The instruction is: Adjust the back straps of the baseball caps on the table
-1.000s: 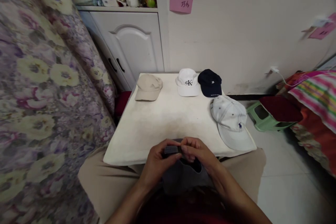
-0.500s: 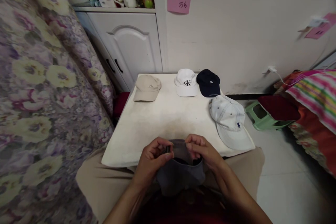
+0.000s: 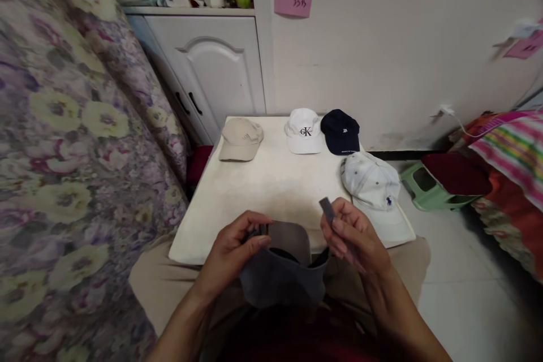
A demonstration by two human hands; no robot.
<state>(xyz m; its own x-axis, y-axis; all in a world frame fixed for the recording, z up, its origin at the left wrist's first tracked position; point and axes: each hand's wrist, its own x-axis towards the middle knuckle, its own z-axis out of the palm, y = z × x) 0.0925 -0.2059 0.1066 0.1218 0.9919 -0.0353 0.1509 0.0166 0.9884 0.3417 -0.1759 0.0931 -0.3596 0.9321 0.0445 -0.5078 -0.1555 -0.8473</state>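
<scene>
A dark grey cap [image 3: 280, 277] hangs upside down over my lap at the table's near edge. My left hand [image 3: 235, 251] is closed on the left end of its back strap and buckle. My right hand [image 3: 354, 235] pinches the other strap end [image 3: 327, 208], which sticks up free and apart from the left side. On the small white table [image 3: 263, 186] lie a beige cap [image 3: 240, 139] at the far left, a white cap with a logo [image 3: 304, 131], a navy cap [image 3: 340, 131] and a pale cap [image 3: 373, 184] at the right edge.
A flowered bedcover [image 3: 72, 141] fills the left side. A white cabinet [image 3: 212, 68] stands behind the table by the wall. To the right are a green stool [image 3: 428, 186] and a striped blanket [image 3: 509, 153] on the tiled floor side.
The strap ends were held together a second ago. Now my hands have moved apart and the right one has pulled its strap end up and to the right.
</scene>
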